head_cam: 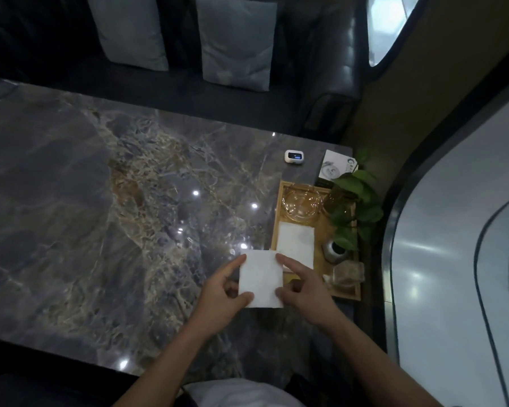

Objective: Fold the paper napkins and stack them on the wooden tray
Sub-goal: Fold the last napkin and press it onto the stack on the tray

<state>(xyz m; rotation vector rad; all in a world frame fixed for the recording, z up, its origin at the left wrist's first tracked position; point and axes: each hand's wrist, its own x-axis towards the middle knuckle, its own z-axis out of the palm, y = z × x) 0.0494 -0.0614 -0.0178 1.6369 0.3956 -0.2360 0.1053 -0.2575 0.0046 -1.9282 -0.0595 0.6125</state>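
A folded white paper napkin (260, 277) is held just left of the wooden tray (275, 227), over the marble table. My left hand (222, 292) pinches its left edge between thumb and index finger. On the opposite edge my right hand (301, 289) pinches in the same way, index finger stretched along the top corner. Another folded white napkin (296, 240) lies flat on the tray, just beyond the held one.
The tray also carries a glass bowl (301, 205), a small metal pot (334, 251), a glass jar (347, 274) and a leafy plant (356, 201). A small white device (294, 156) and a printed card (334, 168) lie behind it. Cushions line the sofa beyond the table.
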